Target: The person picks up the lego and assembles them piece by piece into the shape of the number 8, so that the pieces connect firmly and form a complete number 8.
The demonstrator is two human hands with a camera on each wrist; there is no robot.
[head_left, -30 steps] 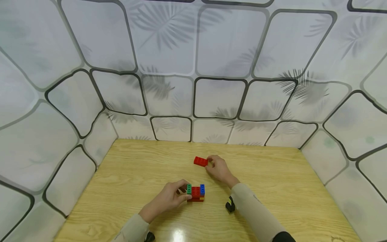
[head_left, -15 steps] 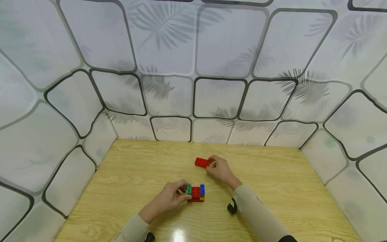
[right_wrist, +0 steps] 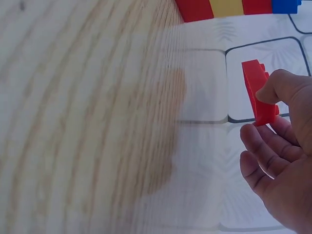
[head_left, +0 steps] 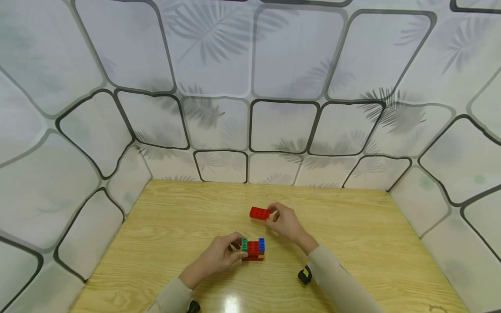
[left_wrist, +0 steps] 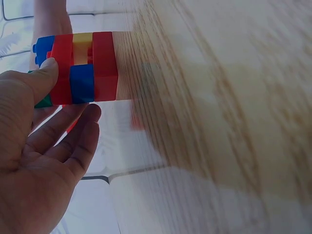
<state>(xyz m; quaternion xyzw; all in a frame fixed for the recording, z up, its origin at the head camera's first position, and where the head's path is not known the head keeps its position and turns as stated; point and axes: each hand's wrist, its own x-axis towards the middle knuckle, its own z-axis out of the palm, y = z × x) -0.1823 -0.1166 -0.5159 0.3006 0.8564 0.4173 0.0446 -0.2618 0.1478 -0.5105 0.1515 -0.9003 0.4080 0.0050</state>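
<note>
A small stack of toy building bricks [head_left: 253, 248] stands on the table, red at bottom and upper layer, with blue and yellow bricks between. On its top sit a green brick [head_left: 244, 244] at the left and a blue brick [head_left: 262, 245] at the right. My left hand [head_left: 219, 254] pinches the stack's left end at the green brick, thumb on the near side. Farther back, my right hand [head_left: 287, 222] pinches a loose red brick [head_left: 259, 213] by its right end, studs up. In the right wrist view that red brick [right_wrist: 258, 92] is raised off the wood.
The wooden table [head_left: 188, 208] runs back to a patterned cloth wall [head_left: 282, 130], with cloth sides at left and right. A black strap piece [head_left: 305, 275] hangs by the right sleeve, and another [head_left: 193, 306] by the left sleeve.
My right hand has come slightly nearer with the red brick, which shifted a little right and then back left. The left hand and the stack have stayed in place.
</note>
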